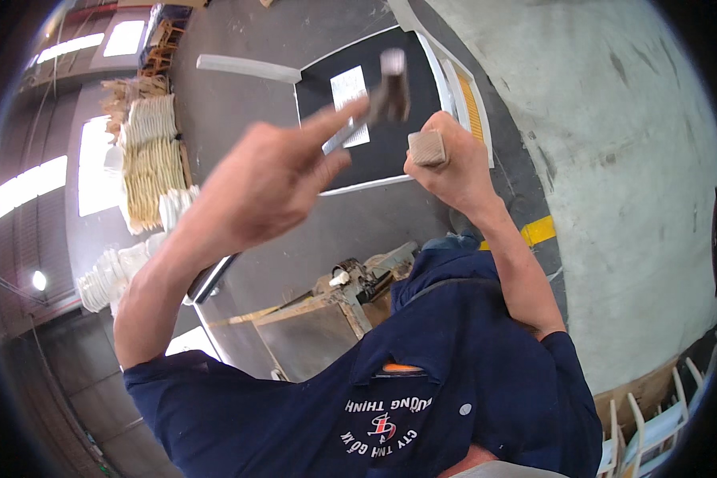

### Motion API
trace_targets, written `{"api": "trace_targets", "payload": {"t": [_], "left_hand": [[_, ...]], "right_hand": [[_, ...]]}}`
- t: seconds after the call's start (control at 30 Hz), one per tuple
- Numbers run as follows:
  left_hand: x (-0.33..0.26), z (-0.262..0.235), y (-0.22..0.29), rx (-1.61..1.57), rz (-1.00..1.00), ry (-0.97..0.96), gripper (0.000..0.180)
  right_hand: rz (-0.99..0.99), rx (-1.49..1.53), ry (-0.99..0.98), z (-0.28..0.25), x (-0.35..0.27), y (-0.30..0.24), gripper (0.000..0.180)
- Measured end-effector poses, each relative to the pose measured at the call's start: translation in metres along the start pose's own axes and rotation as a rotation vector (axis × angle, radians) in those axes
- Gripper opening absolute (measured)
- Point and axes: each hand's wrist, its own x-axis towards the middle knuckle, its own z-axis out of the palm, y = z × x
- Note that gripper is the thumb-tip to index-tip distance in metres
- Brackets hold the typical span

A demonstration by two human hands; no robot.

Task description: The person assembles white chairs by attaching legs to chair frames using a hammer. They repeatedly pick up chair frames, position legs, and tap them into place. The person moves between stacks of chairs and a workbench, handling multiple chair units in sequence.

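My left hand (267,183) is closed round a hammer, its index finger stretched along the shaft. The hammer (392,88) is blurred, its metal head raised over the black panel; a dark bar, perhaps its handle end, shows below my left wrist. My right hand (458,167) is wrapped round a squared wooden piece (428,149), whose bare end points up at me. Whether that piece joins the frame below is hidden. Beneath both hands lies a white-framed black panel (414,68) with a white paper label (348,84), like an upturned chair seat; a white leg (247,68) sticks out leftward.
A large pale sheet-like surface (613,159) spreads along the right. Stacked white and yellowish wooden parts (151,159) stand at the left. Close to my body is a worn wooden box or bench (315,334) with tools on it. White chair frames (653,430) stand at lower right.
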Motion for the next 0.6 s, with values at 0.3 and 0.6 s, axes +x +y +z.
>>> {"api": "trace_targets", "payload": {"t": [0.3, 0.6], "left_hand": [[-0.026, 0.016, -0.017, -0.123, 0.095, 0.209, 0.052], [-0.014, 0.014, -0.02, -0.259, 0.053, 0.1, 0.054]], "right_hand": [[0.008, -0.043, 0.001, -0.004, 0.008, -0.005, 0.025], [-0.009, -0.041, -0.01, -0.005, 0.006, -0.006, 0.026]]}}
